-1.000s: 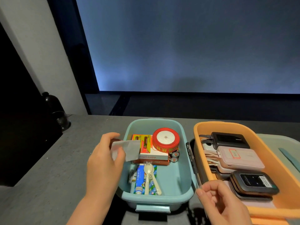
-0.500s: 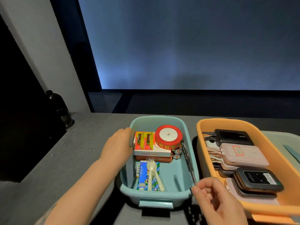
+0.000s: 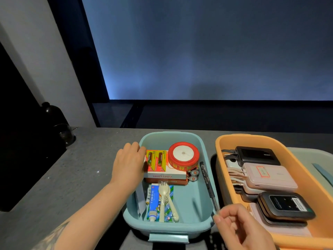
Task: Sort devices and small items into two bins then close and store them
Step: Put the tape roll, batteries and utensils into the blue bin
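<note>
2 hands [image 3: 128, 166]: right pinches pen [image 3: 207, 184], lengthwise in blue bin [image 3: 203, 210]; left's grip hidden.

Left hand [image 3: 128, 164] inside the teal bin [image 3: 204, 179] beside the battery pack [image 3: 156, 160]; right hand [image 3: 241, 230] pinching a pen [image 3: 208, 184].

Two bins stand side by side on the counter [image 3: 86, 170], the left bin [image 3: 203, 210] just beside the right bin [image 3: 221, 141]. In the left bin, a battery pack [image 3: 156, 160] and a ribbon spool [image 3: 183, 156] lie on stacked boxes [image 3: 165, 176] at the rear, a tube [image 3: 153, 202] and spork [image 3: 164, 193] in front, a pen [image 3: 207, 181] along the right wall. The right bin holds devices [image 3: 268, 175] in a row, front to back; a lid [image 3: 315, 163] lies right of it.
</note>
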Demonstrator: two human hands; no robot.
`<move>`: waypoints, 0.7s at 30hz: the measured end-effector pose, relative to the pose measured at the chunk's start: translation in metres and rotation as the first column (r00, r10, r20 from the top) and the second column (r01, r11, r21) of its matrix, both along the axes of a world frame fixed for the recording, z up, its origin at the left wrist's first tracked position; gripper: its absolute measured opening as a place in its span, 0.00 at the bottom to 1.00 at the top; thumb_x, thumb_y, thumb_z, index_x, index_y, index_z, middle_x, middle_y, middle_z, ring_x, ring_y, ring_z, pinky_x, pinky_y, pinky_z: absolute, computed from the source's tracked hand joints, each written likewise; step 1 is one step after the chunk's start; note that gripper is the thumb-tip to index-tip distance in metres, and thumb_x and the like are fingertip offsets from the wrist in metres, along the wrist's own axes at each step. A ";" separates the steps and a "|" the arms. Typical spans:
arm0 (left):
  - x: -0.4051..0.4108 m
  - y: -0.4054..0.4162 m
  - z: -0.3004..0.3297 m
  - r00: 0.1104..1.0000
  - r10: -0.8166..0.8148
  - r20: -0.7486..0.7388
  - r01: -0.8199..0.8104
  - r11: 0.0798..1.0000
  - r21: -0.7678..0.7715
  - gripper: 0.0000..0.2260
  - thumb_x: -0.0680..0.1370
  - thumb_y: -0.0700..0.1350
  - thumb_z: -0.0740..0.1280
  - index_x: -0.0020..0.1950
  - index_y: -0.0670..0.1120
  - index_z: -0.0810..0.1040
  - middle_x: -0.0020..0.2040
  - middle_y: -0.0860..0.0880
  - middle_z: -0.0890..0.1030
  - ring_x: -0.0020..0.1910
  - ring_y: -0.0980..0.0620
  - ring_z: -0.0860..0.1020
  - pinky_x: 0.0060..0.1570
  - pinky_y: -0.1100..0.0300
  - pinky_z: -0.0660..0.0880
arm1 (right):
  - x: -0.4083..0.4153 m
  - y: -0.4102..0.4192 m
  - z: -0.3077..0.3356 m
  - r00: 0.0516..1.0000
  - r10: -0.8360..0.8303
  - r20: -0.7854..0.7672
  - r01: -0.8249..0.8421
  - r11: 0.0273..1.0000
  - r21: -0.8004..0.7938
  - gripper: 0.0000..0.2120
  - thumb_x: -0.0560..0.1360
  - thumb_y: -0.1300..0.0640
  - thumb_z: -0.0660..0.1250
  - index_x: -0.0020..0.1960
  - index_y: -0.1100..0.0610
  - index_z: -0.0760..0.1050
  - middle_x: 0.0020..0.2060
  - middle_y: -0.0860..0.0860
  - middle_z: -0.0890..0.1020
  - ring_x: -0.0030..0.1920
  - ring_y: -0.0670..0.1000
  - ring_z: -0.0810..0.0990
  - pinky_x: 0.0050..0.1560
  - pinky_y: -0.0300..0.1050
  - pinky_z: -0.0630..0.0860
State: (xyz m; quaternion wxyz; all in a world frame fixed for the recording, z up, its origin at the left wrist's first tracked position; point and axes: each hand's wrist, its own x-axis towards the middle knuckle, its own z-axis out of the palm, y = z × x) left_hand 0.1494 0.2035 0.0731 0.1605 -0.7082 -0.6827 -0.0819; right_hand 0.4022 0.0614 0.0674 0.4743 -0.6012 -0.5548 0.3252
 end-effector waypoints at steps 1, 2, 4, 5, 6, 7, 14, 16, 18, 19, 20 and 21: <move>-0.001 0.001 0.000 1.000 0.001 -0.015 -0.001 1.000 0.000 0.14 0.73 0.47 0.69 0.57 0.51 0.72 0.52 0.51 0.73 0.49 0.50 0.68 0.41 0.59 0.62 | 0.000 0.000 0.000 1.000 0.003 -0.006 -0.003 1.000 -0.004 0.09 0.66 0.65 0.76 0.33 0.56 0.78 0.23 0.50 0.74 0.23 0.43 0.68 0.27 0.32 0.66; -0.001 0.002 0.000 1.000 -0.001 -0.012 0.000 1.000 -0.009 0.15 0.73 0.48 0.68 0.58 0.51 0.72 0.54 0.51 0.73 0.50 0.50 0.68 0.42 0.59 0.62 | -0.001 0.001 0.000 1.000 0.010 -0.011 -0.011 1.000 -0.012 0.08 0.66 0.64 0.76 0.34 0.56 0.78 0.23 0.50 0.75 0.24 0.43 0.69 0.27 0.32 0.66; 0.000 0.005 -0.002 1.000 -0.017 0.013 0.018 0.999 -0.030 0.16 0.74 0.50 0.68 0.60 0.52 0.71 0.56 0.51 0.72 0.52 0.51 0.68 0.45 0.59 0.64 | -0.002 0.001 0.001 0.999 0.026 -0.019 -0.027 0.999 -0.025 0.08 0.66 0.64 0.76 0.34 0.56 0.78 0.24 0.51 0.75 0.24 0.44 0.69 0.27 0.33 0.67; 0.000 0.007 -0.003 0.999 -0.028 0.025 0.029 0.999 -0.036 0.17 0.74 0.51 0.69 0.61 0.52 0.71 0.58 0.51 0.72 0.53 0.51 0.68 0.47 0.59 0.65 | -0.002 0.001 0.001 0.999 0.027 -0.021 -0.027 0.999 -0.027 0.08 0.66 0.64 0.76 0.34 0.56 0.78 0.24 0.51 0.75 0.24 0.44 0.69 0.27 0.34 0.67; 0.001 0.008 -0.002 0.998 -0.035 0.044 0.037 0.999 -0.038 0.18 0.74 0.52 0.69 0.62 0.53 0.71 0.59 0.52 0.72 0.54 0.51 0.68 0.49 0.59 0.65 | -0.002 0.001 0.001 0.999 0.025 -0.021 -0.026 0.999 -0.027 0.08 0.66 0.64 0.76 0.34 0.56 0.78 0.24 0.51 0.75 0.24 0.44 0.69 0.27 0.34 0.67; 0.001 0.008 -0.001 0.997 -0.041 0.069 0.043 0.999 -0.033 0.18 0.75 0.52 0.68 0.63 0.53 0.71 0.60 0.52 0.73 0.55 0.52 0.69 0.50 0.60 0.66 | -0.002 0.001 0.001 1.000 0.024 -0.018 -0.025 0.999 -0.025 0.09 0.66 0.64 0.76 0.34 0.55 0.78 0.24 0.51 0.75 0.24 0.44 0.69 0.27 0.34 0.67; 0.003 -0.039 -0.003 0.973 -0.202 0.111 0.198 0.979 0.044 0.25 0.63 0.51 0.78 0.58 0.48 0.78 0.58 0.49 0.78 0.56 0.47 0.76 0.57 0.53 0.72 | 0.001 -0.002 -0.001 1.000 0.005 0.007 -0.005 1.000 -0.012 0.09 0.66 0.63 0.76 0.33 0.55 0.78 0.23 0.49 0.74 0.23 0.42 0.68 0.26 0.32 0.65; 0.002 -0.048 -0.006 0.974 -0.203 0.096 0.201 0.979 0.033 0.31 0.60 0.51 0.79 0.62 0.48 0.76 0.62 0.49 0.77 0.59 0.47 0.76 0.63 0.51 0.68 | 0.001 -0.002 -0.001 0.999 0.029 -0.017 -0.029 0.999 -0.034 0.08 0.66 0.62 0.76 0.34 0.55 0.78 0.24 0.50 0.75 0.24 0.43 0.69 0.27 0.33 0.66; 0.000 -0.051 -0.005 0.982 -0.179 0.057 0.180 0.984 -0.009 0.36 0.63 0.53 0.77 0.69 0.49 0.70 0.69 0.51 0.72 0.67 0.49 0.70 0.71 0.51 0.53 | -0.001 -0.001 -0.002 0.999 0.044 -0.031 -0.045 0.998 -0.042 0.08 0.67 0.62 0.75 0.35 0.54 0.78 0.24 0.50 0.75 0.25 0.44 0.70 0.28 0.33 0.67; -0.001 -0.049 -0.005 0.985 -0.170 0.035 0.171 0.984 -0.042 0.37 0.66 0.54 0.75 0.72 0.50 0.65 0.73 0.52 0.67 0.72 0.50 0.65 0.72 0.51 0.45 | -0.002 -0.002 -0.002 0.999 0.046 -0.028 -0.047 0.998 -0.035 0.08 0.67 0.62 0.75 0.34 0.54 0.78 0.24 0.50 0.75 0.25 0.44 0.70 0.28 0.32 0.67; -0.003 -0.047 -0.004 0.988 -0.155 0.018 0.156 0.984 -0.088 0.38 0.69 0.55 0.73 0.75 0.51 0.59 0.76 0.52 0.61 0.75 0.51 0.58 0.71 0.51 0.38 | -0.004 -0.002 -0.002 0.999 0.049 -0.023 -0.049 0.998 -0.024 0.08 0.67 0.62 0.75 0.34 0.54 0.78 0.24 0.50 0.75 0.25 0.43 0.69 0.28 0.32 0.67; -0.004 -0.043 -0.004 0.991 -0.137 -0.014 0.133 0.981 -0.138 0.39 0.71 0.55 0.70 0.77 0.51 0.54 0.77 0.53 0.55 0.76 0.51 0.52 0.70 0.50 0.33 | -0.006 -0.002 -0.002 0.998 0.053 -0.013 -0.053 0.998 -0.015 0.08 0.66 0.62 0.75 0.34 0.54 0.78 0.24 0.50 0.75 0.24 0.43 0.69 0.27 0.32 0.66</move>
